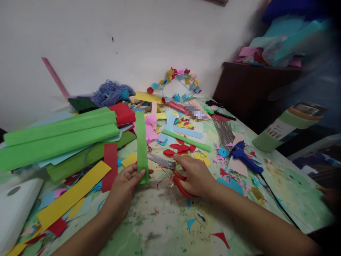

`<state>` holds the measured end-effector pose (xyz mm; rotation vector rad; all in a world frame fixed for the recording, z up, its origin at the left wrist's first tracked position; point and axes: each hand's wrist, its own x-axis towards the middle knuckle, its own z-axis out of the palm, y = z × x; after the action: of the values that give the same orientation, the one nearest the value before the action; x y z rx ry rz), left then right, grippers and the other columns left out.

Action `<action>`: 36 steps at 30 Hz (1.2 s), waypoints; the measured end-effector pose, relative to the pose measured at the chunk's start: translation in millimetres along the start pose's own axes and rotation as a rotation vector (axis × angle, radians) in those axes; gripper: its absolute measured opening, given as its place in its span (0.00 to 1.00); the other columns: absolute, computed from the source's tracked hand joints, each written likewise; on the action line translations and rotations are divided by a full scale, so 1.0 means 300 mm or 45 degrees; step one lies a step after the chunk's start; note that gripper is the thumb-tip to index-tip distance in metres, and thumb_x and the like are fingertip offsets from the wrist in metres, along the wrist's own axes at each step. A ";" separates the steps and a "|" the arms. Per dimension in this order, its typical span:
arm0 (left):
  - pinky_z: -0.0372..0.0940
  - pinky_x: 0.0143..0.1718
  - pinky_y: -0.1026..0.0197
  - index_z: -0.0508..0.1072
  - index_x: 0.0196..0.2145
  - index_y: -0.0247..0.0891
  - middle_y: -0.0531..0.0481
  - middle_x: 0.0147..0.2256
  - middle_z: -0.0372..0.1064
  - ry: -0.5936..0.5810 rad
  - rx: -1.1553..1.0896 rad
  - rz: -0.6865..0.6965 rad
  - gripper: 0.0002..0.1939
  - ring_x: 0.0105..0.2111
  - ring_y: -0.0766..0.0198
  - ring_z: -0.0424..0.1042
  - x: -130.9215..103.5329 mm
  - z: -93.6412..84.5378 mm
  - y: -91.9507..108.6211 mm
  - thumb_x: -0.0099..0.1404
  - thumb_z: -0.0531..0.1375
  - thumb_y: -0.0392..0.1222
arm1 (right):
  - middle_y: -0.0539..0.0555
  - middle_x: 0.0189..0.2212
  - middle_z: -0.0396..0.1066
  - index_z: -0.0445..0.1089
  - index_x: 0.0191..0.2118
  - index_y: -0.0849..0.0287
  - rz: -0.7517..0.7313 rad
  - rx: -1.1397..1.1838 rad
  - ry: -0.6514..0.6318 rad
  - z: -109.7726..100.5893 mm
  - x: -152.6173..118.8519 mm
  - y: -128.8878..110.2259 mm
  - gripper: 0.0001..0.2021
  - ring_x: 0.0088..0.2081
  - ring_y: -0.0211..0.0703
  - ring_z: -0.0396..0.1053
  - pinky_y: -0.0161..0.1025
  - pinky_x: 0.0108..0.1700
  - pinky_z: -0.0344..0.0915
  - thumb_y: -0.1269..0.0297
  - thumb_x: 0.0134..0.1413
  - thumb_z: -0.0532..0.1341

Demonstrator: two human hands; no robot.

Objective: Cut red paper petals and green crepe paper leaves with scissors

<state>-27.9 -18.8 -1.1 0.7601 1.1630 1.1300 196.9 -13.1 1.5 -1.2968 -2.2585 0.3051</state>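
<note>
My left hand point(130, 179) pinches the lower end of a green paper strip point(141, 142), which stands upright above the table. In my right hand point(195, 174) is a pair of scissors point(181, 179) with orange-red handles. The blades point left and their tips are at the right edge of the strip, just above my left fingers. Whether the tips touch the paper is hard to tell. Red paper petals point(182, 148) lie behind the scissors, and a thin rolled green piece point(186, 140) is just beyond them.
Green paper rolls point(58, 137) and a yellow strip point(74, 193) lie left, near a white box point(18, 209). On the right are a blue glue gun point(245, 158) with its cord, a green bottle point(285, 129) and a blurred person point(319, 85). A flower wreath point(198, 89) leans on the wall.
</note>
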 end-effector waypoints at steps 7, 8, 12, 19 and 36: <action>0.67 0.30 0.65 0.74 0.33 0.34 0.48 0.29 0.78 0.037 -0.014 0.000 0.18 0.26 0.65 0.73 0.011 -0.005 0.003 0.46 0.70 0.44 | 0.60 0.39 0.70 0.60 0.56 0.61 0.035 -0.212 -0.196 -0.028 0.010 -0.011 0.28 0.39 0.51 0.67 0.41 0.39 0.60 0.52 0.52 0.57; 0.67 0.30 0.65 0.74 0.33 0.34 0.48 0.29 0.78 0.023 -0.008 0.004 0.17 0.26 0.65 0.73 0.013 -0.008 0.001 0.46 0.70 0.44 | 0.59 0.39 0.70 0.60 0.55 0.60 0.041 -0.219 -0.219 -0.026 0.010 -0.011 0.27 0.39 0.51 0.67 0.41 0.39 0.59 0.52 0.52 0.57; 0.67 0.31 0.64 0.74 0.33 0.35 0.48 0.29 0.77 -0.008 0.005 0.055 0.17 0.28 0.63 0.74 0.023 -0.015 -0.011 0.46 0.70 0.44 | 0.57 0.36 0.69 0.62 0.52 0.58 0.045 -0.214 -0.314 -0.016 0.006 -0.020 0.23 0.38 0.49 0.66 0.39 0.38 0.58 0.54 0.52 0.58; 0.65 0.33 0.66 0.75 0.32 0.36 0.49 0.30 0.77 0.023 0.153 0.113 0.16 0.30 0.63 0.73 0.025 -0.026 -0.029 0.46 0.70 0.44 | 0.57 0.35 0.70 0.64 0.49 0.57 0.030 -0.179 -0.353 -0.020 0.004 -0.042 0.20 0.36 0.48 0.66 0.38 0.36 0.56 0.54 0.52 0.57; 0.67 0.35 0.65 0.77 0.32 0.36 0.46 0.36 0.78 -0.093 0.115 0.045 0.14 0.36 0.60 0.75 0.020 -0.021 -0.021 0.46 0.70 0.41 | 0.55 0.34 0.73 0.65 0.51 0.56 0.003 -0.045 -0.360 -0.019 -0.005 -0.040 0.20 0.34 0.44 0.67 0.35 0.33 0.55 0.57 0.53 0.59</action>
<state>-32.1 -15.6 -10.3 0.8874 1.1488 1.0754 191.6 -21.1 10.9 -1.3457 -2.5057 0.4771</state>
